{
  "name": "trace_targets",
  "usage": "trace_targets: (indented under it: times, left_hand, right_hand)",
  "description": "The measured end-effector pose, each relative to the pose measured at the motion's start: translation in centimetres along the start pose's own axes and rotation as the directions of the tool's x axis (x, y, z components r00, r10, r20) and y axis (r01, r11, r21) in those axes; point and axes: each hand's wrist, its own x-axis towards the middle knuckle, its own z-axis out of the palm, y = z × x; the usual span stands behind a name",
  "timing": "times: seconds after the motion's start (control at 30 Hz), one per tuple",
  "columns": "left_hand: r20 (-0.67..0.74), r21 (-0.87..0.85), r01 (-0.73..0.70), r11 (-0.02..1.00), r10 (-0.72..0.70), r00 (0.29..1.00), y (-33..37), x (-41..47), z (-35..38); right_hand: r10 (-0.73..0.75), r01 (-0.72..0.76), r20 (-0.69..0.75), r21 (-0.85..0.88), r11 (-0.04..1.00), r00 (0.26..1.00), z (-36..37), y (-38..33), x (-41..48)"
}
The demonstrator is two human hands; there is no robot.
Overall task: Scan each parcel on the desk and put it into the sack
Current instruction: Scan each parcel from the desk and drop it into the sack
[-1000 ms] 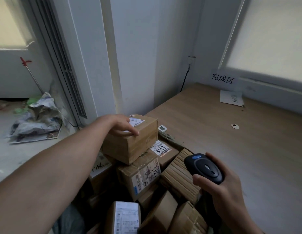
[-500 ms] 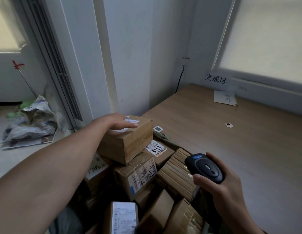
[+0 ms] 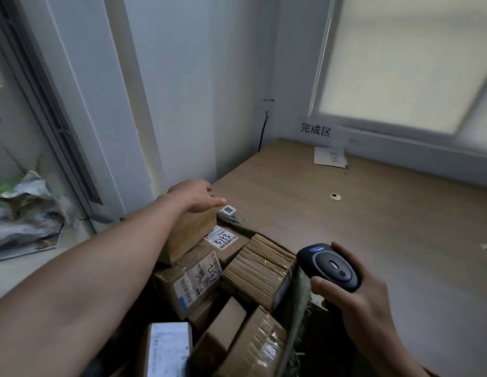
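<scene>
Left hand (image 3: 194, 197) lies flat, fingers straight, on the top box (image 3: 186, 236), likely settling it in the sack (image 3: 299, 303); right hand (image 3: 359, 302) grips the scanner (image 3: 330, 265).

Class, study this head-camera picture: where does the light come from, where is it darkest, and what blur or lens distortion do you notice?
Head view: daylight enters through the covered window at upper right and lights the desk; the parcels at bottom centre sit in deep shadow; the pillar and window frame lean and bow, a wide-angle effect; the left hand looks slightly smeared, the scanner sharper.
</scene>
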Motion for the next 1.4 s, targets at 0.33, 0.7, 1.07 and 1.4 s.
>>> trace_targets:
  times: [0.33,0.7,1.07,1.4]
  left_hand:
    - [-0.078,0.005,-0.160,0.987,0.160,0.984,16.4,-5.3,2.6]
    - [-0.063,-0.052,-0.399,0.916,0.396,0.916,43.6,-15.4,8.5]
    - [-0.040,-0.062,-0.638,0.768,0.637,0.770,65.2,-22.6,12.5]
    - [0.010,-0.046,-0.755,0.654,0.756,0.655,77.6,-26.0,15.7]
  right_hand:
    - [-0.022,0.023,-0.089,0.012,1.000,0.996,-13.9,0.5,-3.9]
    - [-0.050,0.052,-0.327,-0.003,0.999,0.944,-38.4,0.0,-11.1]
    - [-0.071,0.007,-0.589,-0.110,0.994,0.805,-55.8,-0.3,-19.1]
    - [-0.101,-0.049,-0.782,-0.166,0.985,0.615,-66.0,0.8,-23.0]
